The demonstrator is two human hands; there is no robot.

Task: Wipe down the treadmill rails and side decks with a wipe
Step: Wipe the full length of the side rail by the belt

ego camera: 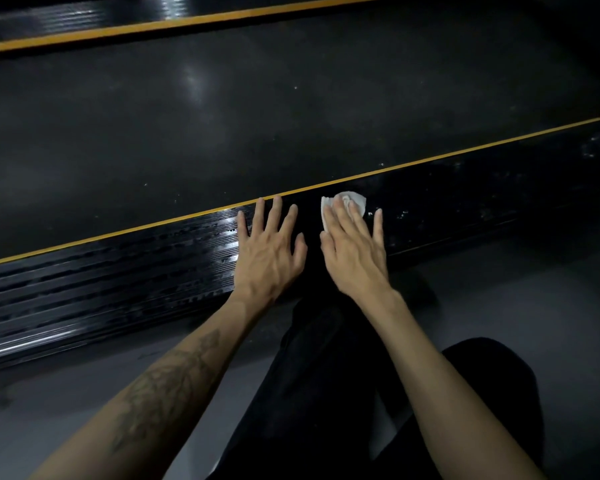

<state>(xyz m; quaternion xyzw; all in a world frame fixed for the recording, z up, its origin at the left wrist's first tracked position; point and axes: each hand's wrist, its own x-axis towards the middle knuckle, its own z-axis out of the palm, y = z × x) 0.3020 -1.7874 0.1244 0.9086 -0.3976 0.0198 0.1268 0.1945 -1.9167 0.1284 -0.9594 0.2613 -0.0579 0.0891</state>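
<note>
So the person is crouched beside the treadmill with both hands flat on the near side deck [125,271], the ribbed black strip that runs along the belt [257,116] with a yellow line [430,160] at its inner edge. The right hand [355,249] has straight fingers pressing a small white wipe [352,199] onto the deck, so the grip is really no pinch at all, just a flat palm-and-fingers press with the wipe poking out past the fingertips, right next to the yellow line. The left hand [269,251] is spread wide and rests bare on the deck just beside it, holding nothing (looks like it's bracing). The wipe is thin, soft and floppy, weighs basically nothing, and I'd guess it bunches or rolls up if dragged by one corner, so flat pressure over its middle seems the way to go. The deck's grooves will probably snag it a bit and hide grime. To the right of the wipe the deck shows pale specks, to the left it looks streaky and shiny, maybe damp. The far side deck [84,20] at the top looks untouched, can't really tell though.
</note>
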